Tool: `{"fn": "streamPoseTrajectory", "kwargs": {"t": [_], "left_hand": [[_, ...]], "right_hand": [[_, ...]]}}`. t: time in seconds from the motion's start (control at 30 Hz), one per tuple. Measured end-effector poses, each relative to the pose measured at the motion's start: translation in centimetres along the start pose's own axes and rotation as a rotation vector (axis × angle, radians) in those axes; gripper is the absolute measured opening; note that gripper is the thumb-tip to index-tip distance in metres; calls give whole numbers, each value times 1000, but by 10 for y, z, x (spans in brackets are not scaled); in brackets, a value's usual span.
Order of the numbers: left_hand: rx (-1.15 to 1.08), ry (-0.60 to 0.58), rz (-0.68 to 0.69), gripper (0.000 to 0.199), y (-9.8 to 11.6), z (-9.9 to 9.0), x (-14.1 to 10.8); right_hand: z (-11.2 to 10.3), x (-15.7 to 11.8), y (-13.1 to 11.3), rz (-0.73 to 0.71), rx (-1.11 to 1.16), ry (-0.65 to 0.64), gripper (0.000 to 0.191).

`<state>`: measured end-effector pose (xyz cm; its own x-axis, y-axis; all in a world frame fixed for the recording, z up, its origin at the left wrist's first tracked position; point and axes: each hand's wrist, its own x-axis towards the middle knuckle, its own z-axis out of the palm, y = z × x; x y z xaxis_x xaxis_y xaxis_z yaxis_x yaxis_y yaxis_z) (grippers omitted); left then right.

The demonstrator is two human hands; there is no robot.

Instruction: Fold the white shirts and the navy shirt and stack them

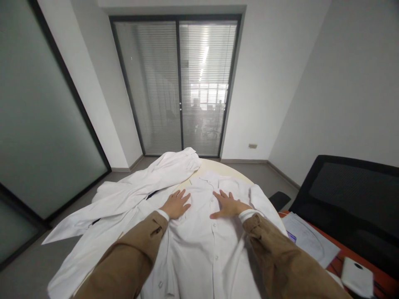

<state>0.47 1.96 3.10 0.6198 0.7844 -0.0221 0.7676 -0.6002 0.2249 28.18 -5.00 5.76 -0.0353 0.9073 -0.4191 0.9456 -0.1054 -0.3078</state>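
Observation:
A white button-up shirt (199, 241) lies front side up on a round pale table (215, 166), its collar toward the far edge and its button placket running toward me. My left hand (176, 204) rests on the left chest of the shirt with fingers spread. Across the placket, my right hand (227, 205) lies on the cloth, fingers apart and thumb pointing left. Neither hand grips the fabric. Another white garment (146, 176) is heaped along the table's left side, with parts hanging over the edge.
At the right stands a black mesh-backed chair (352, 207). An orange-red surface (380, 274) beside it holds papers (311, 238) and a white phone-like object (357, 277). Beyond the table are glass panels with blinds (177, 87); a frosted glass panel (46, 116) stands left.

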Motion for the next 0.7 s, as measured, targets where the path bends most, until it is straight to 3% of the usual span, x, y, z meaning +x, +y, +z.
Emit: {"fn": "streamPoseTrajectory", "kwargs": {"t": [0.17, 0.27, 0.33, 0.47, 0.57, 0.7], "left_hand": [[73, 164, -112, 47, 1, 9, 11], [37, 188, -53, 34, 0, 3, 14], [2, 194, 19, 27, 0, 1, 15], [-18, 223, 120, 35, 0, 4, 13], [8, 303, 138, 43, 0, 7, 12], [15, 355, 190, 39, -2, 10, 12]], "right_hand": [[-5, 13, 0, 55, -11, 1, 135], [-13, 11, -8, 57, -34, 4, 133], [-18, 10, -16, 43, -72, 37, 117], [-21, 19, -29, -91, -156, 230, 75], [-17, 37, -33, -216, -126, 326, 76], [-7, 65, -33, -261, -60, 288, 74]]}}
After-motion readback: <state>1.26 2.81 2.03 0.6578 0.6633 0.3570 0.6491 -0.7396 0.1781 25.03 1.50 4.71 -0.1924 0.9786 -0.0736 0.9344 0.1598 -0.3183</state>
